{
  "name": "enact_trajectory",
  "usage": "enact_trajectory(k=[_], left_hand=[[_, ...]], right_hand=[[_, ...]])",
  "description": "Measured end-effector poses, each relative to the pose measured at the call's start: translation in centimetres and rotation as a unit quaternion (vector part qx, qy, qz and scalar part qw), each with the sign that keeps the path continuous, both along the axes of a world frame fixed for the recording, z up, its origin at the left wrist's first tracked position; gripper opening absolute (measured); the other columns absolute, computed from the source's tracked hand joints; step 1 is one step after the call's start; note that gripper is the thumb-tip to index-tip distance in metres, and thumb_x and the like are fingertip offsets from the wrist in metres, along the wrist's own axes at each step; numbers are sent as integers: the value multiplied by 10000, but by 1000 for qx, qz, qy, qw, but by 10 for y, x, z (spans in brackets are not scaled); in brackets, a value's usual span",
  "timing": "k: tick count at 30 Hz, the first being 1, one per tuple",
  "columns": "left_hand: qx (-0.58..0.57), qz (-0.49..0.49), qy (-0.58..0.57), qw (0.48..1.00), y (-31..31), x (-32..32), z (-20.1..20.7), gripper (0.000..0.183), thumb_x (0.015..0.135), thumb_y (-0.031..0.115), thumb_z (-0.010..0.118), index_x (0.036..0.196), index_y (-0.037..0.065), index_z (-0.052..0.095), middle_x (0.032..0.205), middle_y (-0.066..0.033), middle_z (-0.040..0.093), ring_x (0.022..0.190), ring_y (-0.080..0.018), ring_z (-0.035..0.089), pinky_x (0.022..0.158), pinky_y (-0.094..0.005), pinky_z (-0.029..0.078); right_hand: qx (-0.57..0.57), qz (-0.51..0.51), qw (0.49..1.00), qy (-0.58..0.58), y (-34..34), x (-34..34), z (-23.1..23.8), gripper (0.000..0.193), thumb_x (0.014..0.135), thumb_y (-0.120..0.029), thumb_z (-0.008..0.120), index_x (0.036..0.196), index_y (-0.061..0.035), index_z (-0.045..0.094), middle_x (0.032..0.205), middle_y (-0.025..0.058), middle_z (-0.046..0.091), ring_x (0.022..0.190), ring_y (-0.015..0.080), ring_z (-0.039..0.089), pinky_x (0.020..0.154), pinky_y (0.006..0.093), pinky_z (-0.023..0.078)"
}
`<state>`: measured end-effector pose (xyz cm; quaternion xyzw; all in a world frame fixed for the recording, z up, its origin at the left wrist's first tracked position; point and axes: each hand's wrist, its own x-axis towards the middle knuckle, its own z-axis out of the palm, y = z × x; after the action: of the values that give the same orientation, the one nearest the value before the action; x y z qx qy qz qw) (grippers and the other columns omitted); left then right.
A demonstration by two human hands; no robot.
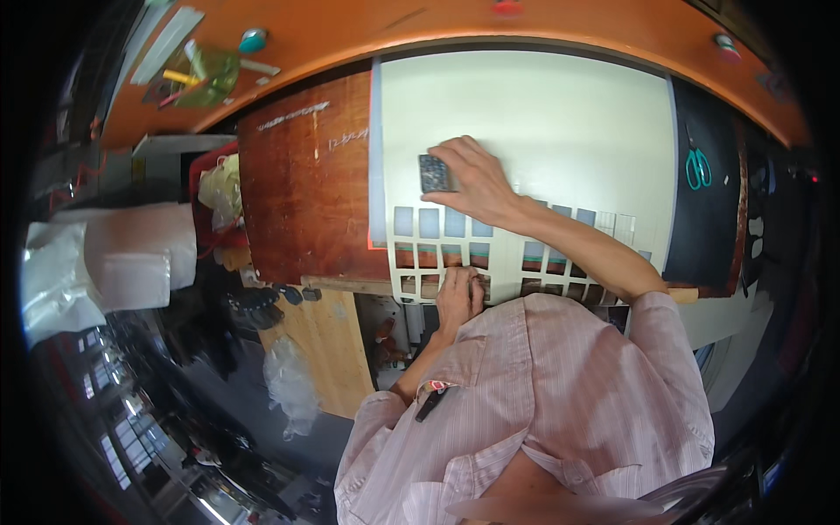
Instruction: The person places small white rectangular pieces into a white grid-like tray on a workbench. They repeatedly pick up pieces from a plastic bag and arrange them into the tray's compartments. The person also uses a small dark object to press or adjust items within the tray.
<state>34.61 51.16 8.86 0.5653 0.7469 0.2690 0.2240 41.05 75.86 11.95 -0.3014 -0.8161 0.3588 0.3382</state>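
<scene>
A large pale cream sheet (542, 122) lies over the table, with rows of rectangular openings cut along its near side. Blue-grey and reddish surfaces show through these openings. My right hand (477, 182) reaches across the sheet, its fingers closed around a small dark speckled block (435, 174). The block is just beyond the top row of openings, at the left. At the sheet's near edge, close to my body, my left hand (458, 297) has its fingers curled onto the thin strips between openings. Its fingertips are partly hidden.
Teal-handled scissors (697, 168) lie on a black mat (691, 219) at the right. A reddish-brown board (302, 188) extends left of the sheet. The orange ledge (350, 39) behind carries a yellow-green bag (210, 77). Clear plastic (290, 381) hangs by a wooden panel (337, 350).
</scene>
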Motion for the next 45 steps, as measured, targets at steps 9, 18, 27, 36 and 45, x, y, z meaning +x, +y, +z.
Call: enact_trajectory(k=[9, 18, 27, 36, 45], left_hand=[[1, -34, -56, 998, 4, -12, 1, 156, 889, 48, 691, 1028, 82, 629, 947, -125, 574, 738, -354, 665, 633, -478, 529], [38, -46, -86, 994, 3, -19, -10, 177, 840, 62, 715, 991, 104, 632, 918, -102, 557, 719, -340, 667, 617, -469, 521], [45, -45, -118, 991, 1, -22, -20, 265, 763, 34, 726, 1001, 103, 631, 912, -93, 574, 756, -339, 675, 635, -458, 525], [257, -19, 32, 966, 16, -11, -39, 114, 767, 55, 720, 867, 98, 688, 824, -71, 626, 655, -291, 657, 568, -416, 534], [203, -4, 9, 979, 85, -18, -28, 158, 864, 73, 653, 1013, 36, 692, 1005, -166, 627, 844, -405, 661, 731, -474, 538]], right_hand=[[35, -3, 997, -73, -23, -67, -17, 644, 757, -304, 912, 1249, 6, 635, 1142, 136, 619, 1046, 310, 587, 848, 412, 547], [48, -11, 995, -87, -30, -68, -11, 678, 756, -283, 898, 1293, -3, 595, 1123, 146, 591, 1029, 323, 575, 823, 430, 534], [-21, -70, 995, -61, -34, -14, 7, 529, 870, -239, 842, 1284, 3, 619, 1291, 180, 622, 1127, 315, 639, 905, 379, 576], [-36, -372, 918, 134, -21, 192, 23, 203, 1002, -174, 697, 1094, 6, 680, 935, 67, 688, 848, 149, 629, 747, 301, 526], [133, -487, 841, 193, 55, 282, 73, 276, 1082, -250, 614, 993, 10, 644, 833, 11, 593, 774, 91, 523, 705, 281, 463]])
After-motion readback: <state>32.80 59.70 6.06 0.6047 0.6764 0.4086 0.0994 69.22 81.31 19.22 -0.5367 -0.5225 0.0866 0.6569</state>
